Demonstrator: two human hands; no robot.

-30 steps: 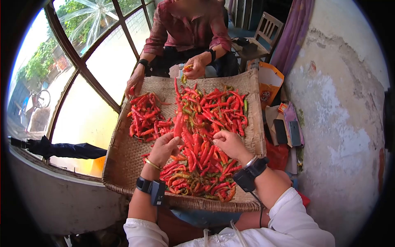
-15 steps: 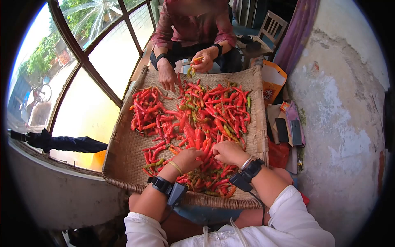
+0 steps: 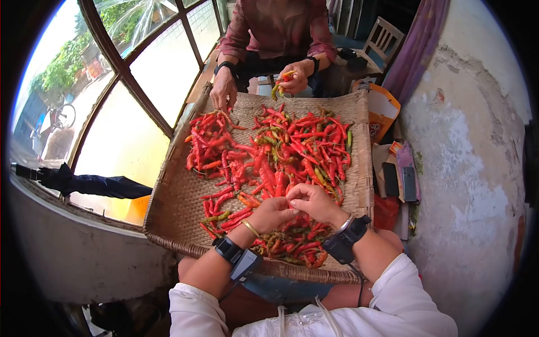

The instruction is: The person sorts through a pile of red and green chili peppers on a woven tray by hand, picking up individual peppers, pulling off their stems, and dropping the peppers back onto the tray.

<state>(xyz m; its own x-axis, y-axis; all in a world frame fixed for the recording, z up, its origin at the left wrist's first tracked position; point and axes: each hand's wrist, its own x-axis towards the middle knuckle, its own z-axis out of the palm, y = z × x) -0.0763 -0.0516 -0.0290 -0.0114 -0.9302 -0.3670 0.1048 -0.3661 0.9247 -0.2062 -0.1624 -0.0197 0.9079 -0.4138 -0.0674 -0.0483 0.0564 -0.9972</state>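
Over the near part of a woven basket tray [image 3: 174, 208], my left hand [image 3: 272, 214] and my right hand [image 3: 317, 203] meet, fingertips almost touching. Both are closed in a pinch; whatever lies between the fingers is too small or hidden to make out. Red chili peppers [image 3: 323, 140] spread under and beyond my hands, with some green and orange ones among them. A looser heap of chili peppers [image 3: 208, 143] lies toward the tray's left side. Darker, wrinkled chili peppers [image 3: 286, 246] sit below my wrists, near the front rim.
Across the tray, a co-worker's one hand [image 3: 224, 92] reaches to the left heap; the other hand [image 3: 297, 77] holds several chili peppers. A folded umbrella [image 3: 106, 184] lies by the window at left. Phones [image 3: 409, 182] and an orange box [image 3: 376, 109] are at right, beside the wall.
My hands have risen slightly from the chili peppers and come together at the fingertips. The co-worker's one hand has moved to the left heap. The view has shifted a little.
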